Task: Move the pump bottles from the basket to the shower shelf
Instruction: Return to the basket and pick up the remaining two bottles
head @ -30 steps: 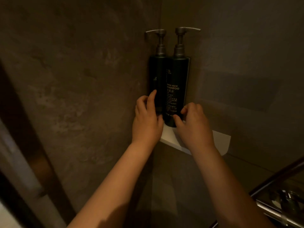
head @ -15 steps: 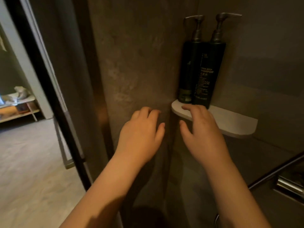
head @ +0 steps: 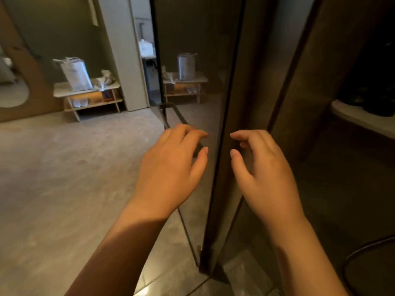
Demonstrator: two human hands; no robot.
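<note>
My left hand point(head: 171, 167) and my right hand point(head: 265, 174) hang in mid-air in front of me, fingers loosely curled, holding nothing. The white shower shelf point(head: 361, 119) shows at the far right edge, with the dark bases of the pump bottles point(head: 378, 103) standing on it; their tops are out of frame. No basket is in sight. Both hands are well to the left of the shelf and apart from it.
A dark-framed glass shower door point(head: 192, 82) stands upright between my hands. A low wooden bench point(head: 85, 90) with a white bag point(head: 75, 73) stands far left by the wall. Grey tiled floor point(head: 74, 167) spreads to the left. A dark hose point(head: 367, 248) curves at lower right.
My view has swung left, away from the shelf toward the door and room. Both hands came off the bottles and shelf and drew back, empty.
</note>
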